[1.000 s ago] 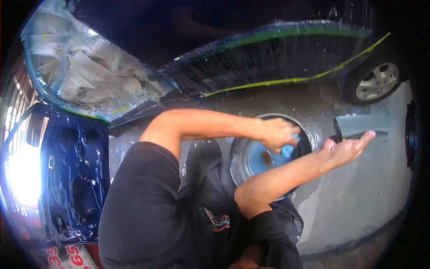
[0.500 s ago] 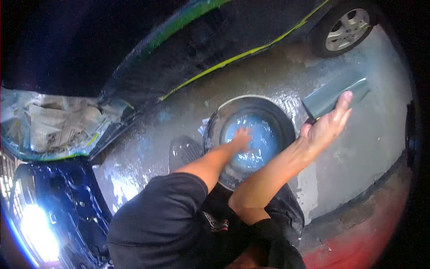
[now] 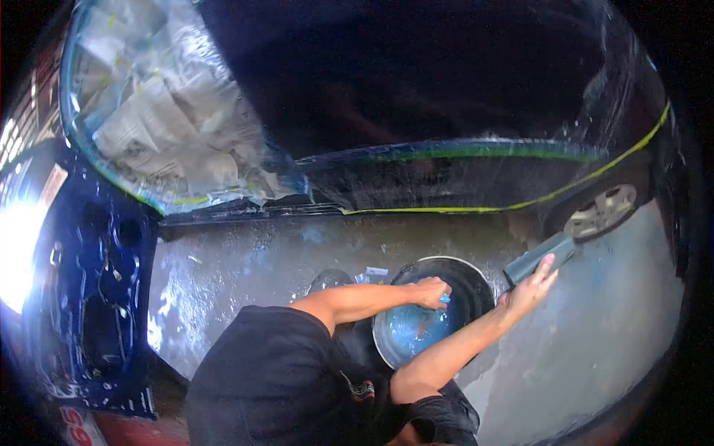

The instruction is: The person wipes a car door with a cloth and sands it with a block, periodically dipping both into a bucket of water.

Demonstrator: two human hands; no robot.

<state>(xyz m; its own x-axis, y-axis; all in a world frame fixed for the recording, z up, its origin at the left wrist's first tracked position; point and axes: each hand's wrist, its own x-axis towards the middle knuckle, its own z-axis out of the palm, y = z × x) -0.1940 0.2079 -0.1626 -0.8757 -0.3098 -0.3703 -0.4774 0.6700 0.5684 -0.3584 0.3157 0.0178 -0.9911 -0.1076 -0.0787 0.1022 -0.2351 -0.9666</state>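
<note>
My left hand (image 3: 431, 293) is closed in a fist over the far side of a black bucket (image 3: 487, 288). From it pokes a small light blue piece (image 3: 445, 298), too small to tell if sponge or cloth. Cloudy bluish water (image 3: 405, 327) lies in the bucket below. To the right of the rim, my right hand (image 3: 529, 290) grips a grey-green rectangular block (image 3: 537, 256), which looks like a sanding block. The thumb side shows against it; its underside is hidden.
A dark car body (image 3: 446, 89) with yellow-green masking tape (image 3: 431, 210) stands ahead. Newspaper and plastic (image 3: 163, 111) cover its opening at left. A blue door (image 3: 97, 282) is further left, a wheel (image 3: 602, 212) at right. The floor (image 3: 595, 320) is wet concrete.
My left hand has come up out of the water, closed, with a light blue piece in it. My right hand keeps hold of the block. The view has turned and shifted.
</note>
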